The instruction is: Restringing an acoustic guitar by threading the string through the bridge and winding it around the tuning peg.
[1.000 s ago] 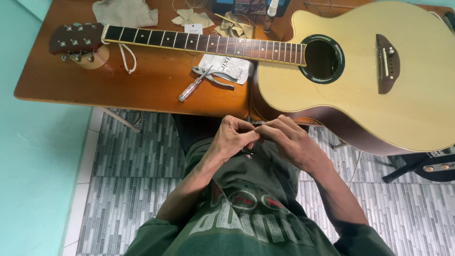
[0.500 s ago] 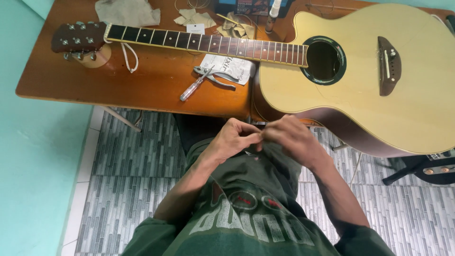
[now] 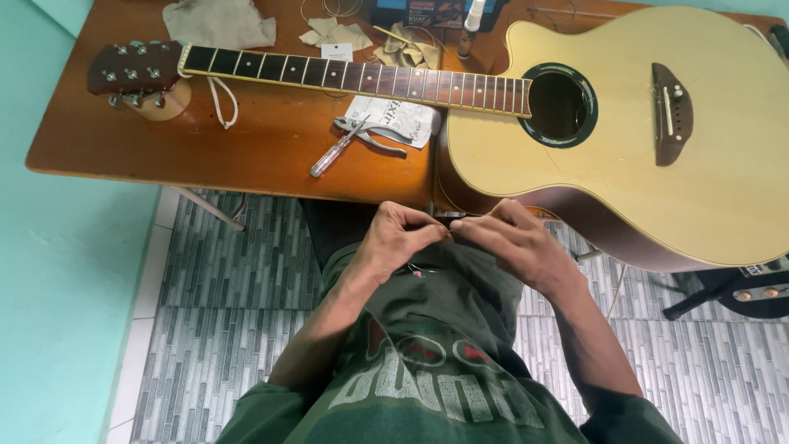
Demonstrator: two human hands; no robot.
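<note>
Comparing with a second ago, little changed: left hand [image 3: 400,238] and right hand [image 3: 509,242] stay below the guitar [image 3: 657,156] body, fingers pinched together on something thin, likely a string, too fine to confirm.

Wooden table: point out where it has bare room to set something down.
Table: bare patch along the front edge, left, bordered by guitar neck, headstock and screwdriver. Crowded: back edge behind the neck with cloth and scraps; guitar body covers the right.
</note>
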